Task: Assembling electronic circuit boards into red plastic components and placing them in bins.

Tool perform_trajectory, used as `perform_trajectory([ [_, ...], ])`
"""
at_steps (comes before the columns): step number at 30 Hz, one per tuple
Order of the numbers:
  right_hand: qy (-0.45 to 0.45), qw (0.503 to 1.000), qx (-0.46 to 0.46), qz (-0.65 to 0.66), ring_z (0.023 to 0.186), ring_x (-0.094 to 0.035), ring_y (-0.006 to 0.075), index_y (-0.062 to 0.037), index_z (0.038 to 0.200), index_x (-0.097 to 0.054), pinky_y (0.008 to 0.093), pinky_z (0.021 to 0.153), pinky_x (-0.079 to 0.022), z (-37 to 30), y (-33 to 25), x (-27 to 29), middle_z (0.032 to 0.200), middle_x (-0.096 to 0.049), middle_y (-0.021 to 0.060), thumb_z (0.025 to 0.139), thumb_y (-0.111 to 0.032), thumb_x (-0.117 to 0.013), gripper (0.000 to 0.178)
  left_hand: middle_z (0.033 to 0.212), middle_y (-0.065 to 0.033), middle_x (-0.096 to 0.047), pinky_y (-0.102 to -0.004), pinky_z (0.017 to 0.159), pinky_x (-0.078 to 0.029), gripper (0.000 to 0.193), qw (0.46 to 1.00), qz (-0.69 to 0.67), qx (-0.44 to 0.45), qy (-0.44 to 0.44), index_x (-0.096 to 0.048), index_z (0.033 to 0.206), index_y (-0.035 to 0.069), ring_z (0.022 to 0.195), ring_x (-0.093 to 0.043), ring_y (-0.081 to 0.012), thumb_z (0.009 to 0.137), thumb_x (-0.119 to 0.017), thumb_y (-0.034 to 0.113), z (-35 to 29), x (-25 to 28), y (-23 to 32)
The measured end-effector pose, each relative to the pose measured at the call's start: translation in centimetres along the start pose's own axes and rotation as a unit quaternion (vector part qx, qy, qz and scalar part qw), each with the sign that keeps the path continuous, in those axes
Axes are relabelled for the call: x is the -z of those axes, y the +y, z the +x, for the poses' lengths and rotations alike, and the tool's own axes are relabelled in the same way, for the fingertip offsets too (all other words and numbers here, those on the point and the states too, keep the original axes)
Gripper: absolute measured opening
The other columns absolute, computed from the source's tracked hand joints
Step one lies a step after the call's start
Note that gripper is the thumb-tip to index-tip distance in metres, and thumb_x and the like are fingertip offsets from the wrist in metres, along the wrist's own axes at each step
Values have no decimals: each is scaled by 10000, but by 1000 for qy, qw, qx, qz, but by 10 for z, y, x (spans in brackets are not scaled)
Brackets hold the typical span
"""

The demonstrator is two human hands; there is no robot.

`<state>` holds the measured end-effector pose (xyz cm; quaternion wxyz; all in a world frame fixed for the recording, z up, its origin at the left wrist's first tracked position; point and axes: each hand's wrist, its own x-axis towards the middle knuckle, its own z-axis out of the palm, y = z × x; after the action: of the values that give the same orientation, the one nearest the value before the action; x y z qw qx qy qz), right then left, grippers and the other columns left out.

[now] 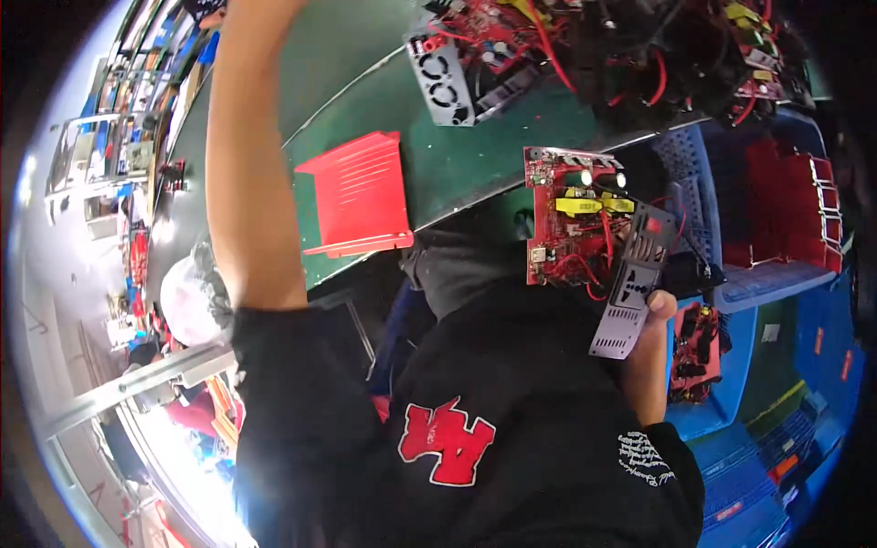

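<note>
My right hand (pixel 660 307), fingers closed, holds the grey metal end panel (pixel 630 285) of a red circuit board assembly in front of my body. The panel has a socket and vent slots. Attached by wires is the red circuit board (pixel 544 215), with yellow-wrapped transformers (pixel 592 205) and round capacitors on it. My left arm reaches far up to the upper left. Only a sliver of my left hand (pixel 214 18) shows at the frame's edge, beside something dark, and its fingers are mostly cut off. A red ribbed metal cover (pixel 364 194) lies on the green table (pixel 343 46).
More red boards with wires are heaped at the far right of the table, beside a grey panel with two fan grilles (pixel 441 84). A blue crate (pixel 776 285) with red covers stands at right. A lower blue bin (pixel 742 361) holds more boards. Shelving (pixel 137 128) stands at left.
</note>
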<state>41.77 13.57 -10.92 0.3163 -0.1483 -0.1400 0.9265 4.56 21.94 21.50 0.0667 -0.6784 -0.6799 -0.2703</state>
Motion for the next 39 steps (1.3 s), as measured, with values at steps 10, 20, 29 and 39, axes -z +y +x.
perform_trajectory([
  [10, 58, 994, 62, -66, 1236, -506, 330, 12, 1418, -348, 445, 988, -486, 16, 37, 8, 1365, -479, 174, 586, -242, -824, 991, 988, -122, -692, -364, 856, -506, 260, 983, 141, 114, 31, -691, 1047, 64, 938, -661, -298, 787, -677, 83, -271, -29, -128],
  [20, 65, 989, 42, -126, 1341, -411, 294, 21, 1476, -266, 393, 1100, -380, -9, 50, -5, 1493, -351, 196, 586, -245, -797, 1070, 998, -120, -672, -320, 823, -506, 254, 989, -43, 94, -104, -652, 1093, 26, 922, -657, -259, 843, -664, 64, -265, -70, -150],
  [29, 82, 985, 82, -125, 1445, -242, 272, -1, 1495, -247, 393, 1194, -194, -14, 62, -10, 1525, -311, 178, 563, -230, -761, 1088, 864, -45, -654, -361, 619, -483, 184, 999, 16, 36, 21, -680, 998, 94, 664, -609, -263, 831, -676, 169, -272, -86, -156],
  [39, 85, 987, 46, -132, 1394, -326, 309, 1, 1478, -270, 423, 1177, -245, -33, 55, 14, 1504, -334, 179, 601, -239, -796, 1051, 1091, -106, -653, -298, 848, -488, 399, 998, 48, -33, -31, -624, 1180, 41, 1018, -621, -230, 793, -575, -40, -283, -49, -181],
])
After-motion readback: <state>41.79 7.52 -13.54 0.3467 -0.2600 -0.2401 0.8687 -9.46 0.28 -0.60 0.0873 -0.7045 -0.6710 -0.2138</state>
